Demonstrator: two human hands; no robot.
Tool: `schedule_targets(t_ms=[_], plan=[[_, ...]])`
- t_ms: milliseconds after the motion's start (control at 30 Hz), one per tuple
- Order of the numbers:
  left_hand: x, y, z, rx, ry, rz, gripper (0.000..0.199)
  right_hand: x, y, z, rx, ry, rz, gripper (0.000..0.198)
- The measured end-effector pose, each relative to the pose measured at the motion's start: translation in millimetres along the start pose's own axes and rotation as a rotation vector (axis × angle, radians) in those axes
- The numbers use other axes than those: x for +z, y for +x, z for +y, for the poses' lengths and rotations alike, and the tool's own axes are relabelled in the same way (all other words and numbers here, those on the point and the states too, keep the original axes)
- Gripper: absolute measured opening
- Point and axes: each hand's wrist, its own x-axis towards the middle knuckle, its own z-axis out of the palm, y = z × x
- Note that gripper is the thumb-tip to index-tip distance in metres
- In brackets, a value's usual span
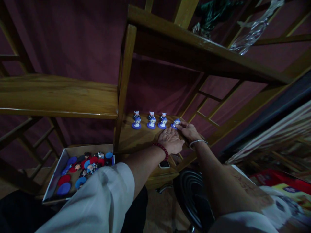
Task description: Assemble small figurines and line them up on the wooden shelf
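My right hand [190, 132], with a silver bangle on the wrist, pinches a small figurine [176, 123] on a purple base at the right end of a row on the wooden shelf [132, 139]. Just left of it my left hand [170, 139] lies with fingers stretched out, close in front of the row and holding nothing I can see; a red bead bracelet circles that wrist. Three matching purple-and-white figurines [152, 123] stand to the left. Behind those, three darker figurines with pointed ears [151, 115] are lined up. Fine details are too small to tell.
A shallow cardboard box [52, 177] with several figurines and red, blue and purple bases sits lower left. A wooden post [126, 74] and upper shelf [194, 48] frame the space. Below are a phone-like object [164, 164] and a round black stool [190, 191].
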Motion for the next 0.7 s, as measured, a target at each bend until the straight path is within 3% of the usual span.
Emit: schedule_targets(t_ms=[467,700], plan=[[2.8,-0.5,0.3,0.013,0.081,0.06,0.062,1.6,-7.4,-6.9,-0.044,0.074,-0.155,0.035],[2.0,-1.3,0.7,0.005,0.058,0.054,0.064,-0.6,-13.6,-14.1,-0.069,-0.02,-0.143,0.032]])
